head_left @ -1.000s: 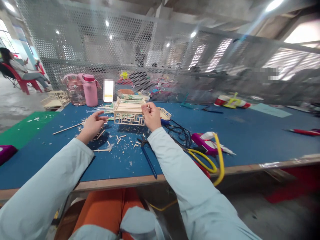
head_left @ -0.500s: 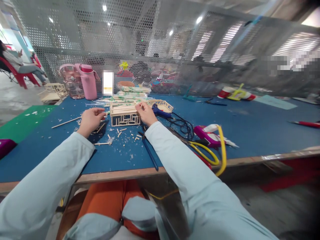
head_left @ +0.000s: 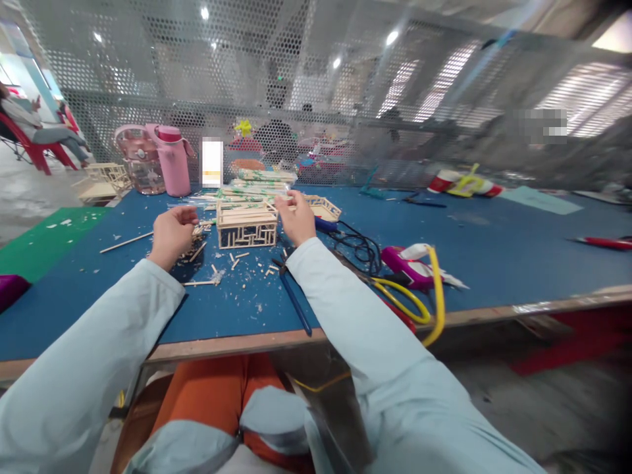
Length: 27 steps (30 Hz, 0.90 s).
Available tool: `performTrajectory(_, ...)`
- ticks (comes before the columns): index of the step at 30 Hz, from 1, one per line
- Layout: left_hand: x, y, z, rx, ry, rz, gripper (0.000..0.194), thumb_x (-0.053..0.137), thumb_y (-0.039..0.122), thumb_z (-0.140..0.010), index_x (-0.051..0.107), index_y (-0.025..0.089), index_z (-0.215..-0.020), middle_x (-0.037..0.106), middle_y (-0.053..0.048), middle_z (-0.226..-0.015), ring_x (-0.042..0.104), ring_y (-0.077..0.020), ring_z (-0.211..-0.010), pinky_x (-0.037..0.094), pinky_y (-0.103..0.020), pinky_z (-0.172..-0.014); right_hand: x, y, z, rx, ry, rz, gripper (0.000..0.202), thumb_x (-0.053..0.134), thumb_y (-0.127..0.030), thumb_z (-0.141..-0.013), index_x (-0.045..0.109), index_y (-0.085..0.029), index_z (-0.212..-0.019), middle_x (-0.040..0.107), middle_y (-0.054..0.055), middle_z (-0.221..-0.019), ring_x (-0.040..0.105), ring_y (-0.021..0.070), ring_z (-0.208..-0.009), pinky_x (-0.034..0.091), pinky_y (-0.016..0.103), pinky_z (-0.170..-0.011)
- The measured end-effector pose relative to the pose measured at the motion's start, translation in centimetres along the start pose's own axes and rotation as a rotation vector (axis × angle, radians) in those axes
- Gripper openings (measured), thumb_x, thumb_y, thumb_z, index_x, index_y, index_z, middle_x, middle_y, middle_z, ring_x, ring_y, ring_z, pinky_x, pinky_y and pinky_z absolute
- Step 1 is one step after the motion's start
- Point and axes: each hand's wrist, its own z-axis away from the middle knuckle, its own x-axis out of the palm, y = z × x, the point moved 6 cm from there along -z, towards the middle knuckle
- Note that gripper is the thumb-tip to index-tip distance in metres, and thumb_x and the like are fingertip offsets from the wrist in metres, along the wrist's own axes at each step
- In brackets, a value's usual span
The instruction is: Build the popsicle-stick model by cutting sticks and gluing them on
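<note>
A small box-shaped lattice model [head_left: 247, 232] made of thin wooden sticks stands on the blue tabletop, with sticks laid across its top. My right hand [head_left: 299, 220] is just off its right end, fingers bent and loosely apart; I make out nothing held in them. To the model's left, my left hand [head_left: 172, 237] hovers over a scatter of cut sticks, its fingers curled but parted from the thumb, with no object visible between them. Behind my right hand lies a second stick piece [head_left: 328, 209], partly hidden, and the blue glue gun [head_left: 326, 224], mostly covered by that hand.
Blue-handled pliers [head_left: 296, 299] lie in front of the model. Yellow-handled scissors [head_left: 407, 299] and a purple tool [head_left: 407, 268] are at the right. Bundled sticks [head_left: 261, 181], a pink bottle [head_left: 174, 164] and a clear bottle [head_left: 144, 164] stand near the perforated metal screen [head_left: 162, 66].
My right hand has come off the model's top right corner, moving slightly right and up, its fingers loosening. My left hand has shifted a little left and up. The model stays put.
</note>
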Motion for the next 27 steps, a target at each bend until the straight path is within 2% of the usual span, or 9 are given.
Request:
performTrajectory(2,-0.6,0.2,-0.2,-0.002,0.027,0.080,0.032,0.061,0.011,-0.063,0.067,0.011,-0.095,0.071,-0.009,-0.087,0.066,-0.0185,-0.079,0.052,-0.030,-0.077,-1.2,-1.3,0.1,-0.073,0.054,0.009,0.030,0.054,-0.043,-0.079,0.061,-0.015,-0.088,0.058,0.001,-0.073,0.050,0.0129,-0.068,0.040,0.026,-0.068)
performTrajectory(3,-0.9,0.4,-0.2,-0.006,0.039,0.095,0.030,0.065,0.015,-0.062,0.068,0.011,-0.092,0.071,-0.009,-0.084,0.066,-0.0183,-0.077,0.052,-0.030,-0.074,-1.2,-2.2,0.3,-0.125,-0.001,0.012,0.027,0.053,-0.040,-0.080,0.063,-0.015,-0.081,0.057,0.000,-0.068,0.049,0.0123,-0.064,0.040,0.025,-0.065)
performTrajectory(5,-1.6,0.4,-0.4,-0.046,0.059,0.099,0.028,0.068,0.021,-0.062,0.069,0.011,-0.088,0.070,-0.008,-0.077,0.064,-0.0174,-0.068,0.052,-0.028,-0.065,0.1,-3.9,1.5,-0.229,-0.293,0.035,0.023,0.054,-0.033,-0.080,0.065,-0.015,-0.072,0.059,0.000,-0.063,0.051,0.0117,-0.061,0.039,0.024,-0.062)
performTrajectory(8,-2.5,0.3,-0.4,-0.102,0.083,0.028,0.024,0.067,0.028,-0.065,0.070,0.011,-0.082,0.068,-0.007,-0.068,0.059,-0.0144,-0.052,0.048,-0.026,-0.051,3.3,-5.2,4.8,-0.331,-0.793,0.224,0.012,0.061,-0.024,-0.076,0.072,-0.018,-0.079,0.067,0.002,-0.069,0.058,0.0140,-0.066,0.040,0.024,-0.063)
performTrajectory(10,-2.7,0.2,-0.5,-0.086,0.094,-0.056,0.024,0.066,0.031,-0.066,0.070,0.012,-0.080,0.069,-0.007,-0.068,0.056,-0.0136,-0.049,0.045,-0.025,-0.048,4.7,-5.2,6.3,-0.360,-0.914,0.440,0.016,0.064,-0.022,-0.074,0.073,-0.021,-0.087,0.071,0.005,-0.080,0.062,0.0180,-0.076,0.041,0.026,-0.066)
performTrajectory(13,-1.9,-0.1,-0.3,-0.030,0.053,-0.134,0.024,0.063,0.033,-0.066,0.070,0.013,-0.079,0.070,-0.007,-0.072,0.057,-0.0152,-0.055,0.044,-0.025,-0.051,5.8,-5.1,7.0,-0.370,-0.912,0.641,0.016,0.062,-0.025,-0.077,0.074,-0.024,-0.089,0.072,0.006,-0.088,0.063,0.0219,-0.086,0.041,0.028,-0.069)
performTrajectory(17,-0.4,0.6,0.5,0.090,-0.007,-0.220,0.024,0.057,0.034,-0.071,0.069,0.015,-0.079,0.070,-0.005,-0.074,0.060,-0.0171,-0.065,0.044,-0.026,-0.062,5.9,-5.4,7.4,-0.412,-0.928,0.668,0.014,0.059,-0.022,-0.080,0.072,-0.021,-0.085,0.070,0.008,-0.093,0.062,0.0215,-0.089,0.041,0.027,-0.071)
performTrajectory(22,-0.4,2.2,1.8,0.148,0.105,-0.237,0.030,0.046,0.038,-0.079,0.065,0.015,-0.082,0.068,-0.005,-0.078,0.057,-0.0163,-0.068,0.041,-0.027,-0.067,5.2,-5.9,7.1,-0.396,-0.852,0.586,0.017,0.049,-0.019,-0.086,0.065,-0.016,-0.091,0.069,0.010,-0.090,0.062,0.0197,-0.084,0.039,0.026,-0.070)
performTrajectory(27,1.1,1.5,2.1,0.098,-0.077,-0.301,0.016,0.053,0.028,-0.071,0.062,0.017,-0.078,0.066,-0.004,-0.074,0.056,-0.0165,-0.066,0.041,-0.026,-0.065,4.9,-6.8,6.4,-0.433,-0.712,0.328,0.019,0.047,-0.013,-0.087,0.062,-0.014,-0.098,0.069,0.009,-0.092,0.061,0.0164,-0.085,0.040,0.024,-0.075)
